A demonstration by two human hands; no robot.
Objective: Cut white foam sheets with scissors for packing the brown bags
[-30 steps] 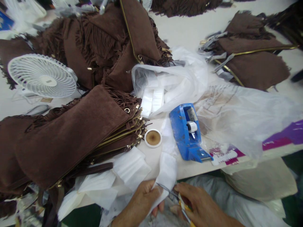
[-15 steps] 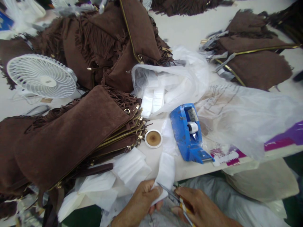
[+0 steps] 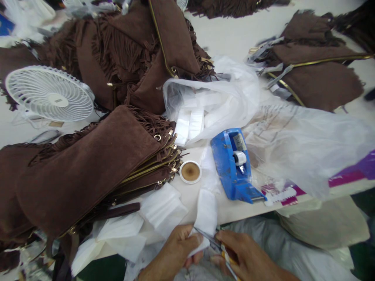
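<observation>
Left hand (image 3: 175, 249): you had it closed on the near end of one white strip (image 3: 206, 210), pinched at the desk's (image 3: 234, 35) front edge.
Strip: its long axis ran away from you, far end toward the tape dispenser.
Right hand (image 3: 243, 255): you gripped one pair of scissors (image 3: 209, 239), blades pointing left at the strip and touching it just beside your left fingers.
One blue tape dispenser (image 3: 234, 166), cutter end toward you.
One round white cap (image 3: 190, 171), brown inside, just left of it.
One clear plastic bag (image 3: 205, 105), holding more white strips.
One white fan (image 3: 49, 93), far left.
Brown fringed pouches (image 3: 88, 168): at least three heaps.
</observation>
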